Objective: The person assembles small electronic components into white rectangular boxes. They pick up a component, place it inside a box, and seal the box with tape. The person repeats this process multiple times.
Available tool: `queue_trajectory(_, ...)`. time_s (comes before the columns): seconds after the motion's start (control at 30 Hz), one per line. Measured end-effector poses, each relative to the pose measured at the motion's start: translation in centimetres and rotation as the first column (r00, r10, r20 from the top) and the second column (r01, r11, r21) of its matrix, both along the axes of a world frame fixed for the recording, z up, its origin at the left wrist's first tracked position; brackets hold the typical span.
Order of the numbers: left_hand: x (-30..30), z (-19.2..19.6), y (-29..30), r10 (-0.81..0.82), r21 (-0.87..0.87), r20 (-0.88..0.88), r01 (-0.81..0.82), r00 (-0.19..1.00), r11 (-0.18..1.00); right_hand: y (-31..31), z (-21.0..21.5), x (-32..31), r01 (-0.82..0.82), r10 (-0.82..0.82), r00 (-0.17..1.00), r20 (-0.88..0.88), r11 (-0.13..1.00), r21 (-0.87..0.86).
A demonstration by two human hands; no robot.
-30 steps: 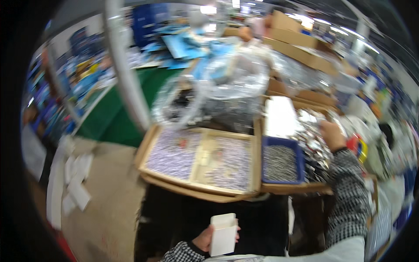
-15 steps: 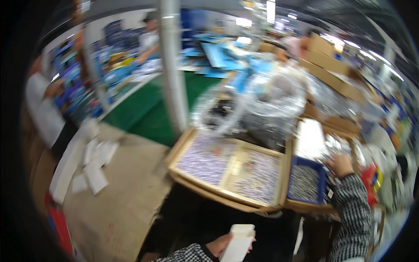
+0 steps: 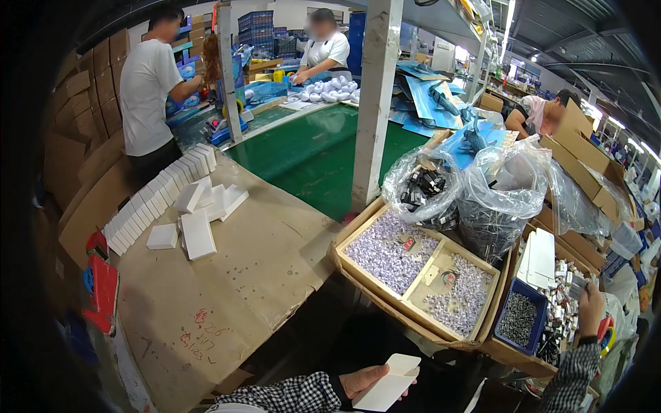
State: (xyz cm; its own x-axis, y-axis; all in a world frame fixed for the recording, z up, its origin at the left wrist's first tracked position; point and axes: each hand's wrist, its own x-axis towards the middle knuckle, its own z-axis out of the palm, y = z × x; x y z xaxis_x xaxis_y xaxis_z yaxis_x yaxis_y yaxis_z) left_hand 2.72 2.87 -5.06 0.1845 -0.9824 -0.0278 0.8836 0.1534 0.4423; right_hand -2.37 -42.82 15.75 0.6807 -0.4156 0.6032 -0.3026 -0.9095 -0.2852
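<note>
Left hand, bottom centre, holds a white box open-flapped; right hand, lower right, grips a small part over the parts bin.

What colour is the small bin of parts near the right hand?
Blue bin, clearest in the head view.

A white square pillar rises from the workshop floor, with a green conveyor belt running past its left side. Left of the pillar stands a table covered in brown cardboard; stacked cardboard cartons line the wall beyond it. Right of the pillar, strip lights hang under a dark metal roof.
</note>
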Motion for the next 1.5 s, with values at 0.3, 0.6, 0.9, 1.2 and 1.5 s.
queue_trajectory(0.3,-0.2,5.0,-2.4,-0.047,-0.028,0.150,0.052,0.988,0.998,20.0,0.6,-1.5,-0.570,0.811,0.552,-0.196,0.538,0.621)
queue_trajectory(0.6,-1.0,7.4,-1.8,-0.065,0.127,0.243,0.035,0.968,0.991,22.3,-2.6,-1.3,-0.541,0.834,0.503,-0.227,0.508,0.670)
queue_trajectory(0.9,-2.1,5.8,-2.1,-0.104,0.134,0.198,0.078,0.975,0.988,24.3,-2.7,-2.5,-0.677,0.811,0.457,-0.364,0.583,0.449)
queue_trajectory(1.2,-1.9,5.4,-2.7,-0.063,0.117,0.172,0.044,0.983,0.992,21.5,-3.0,-2.8,-0.628,0.768,0.616,-0.176,0.613,0.480)
queue_trajectory(1.5,-1.1,4.5,-2.9,-0.119,0.181,0.175,0.087,0.977,0.980,22.7,-5.0,-3.1,-0.665,0.823,0.500,-0.267,0.563,0.491)
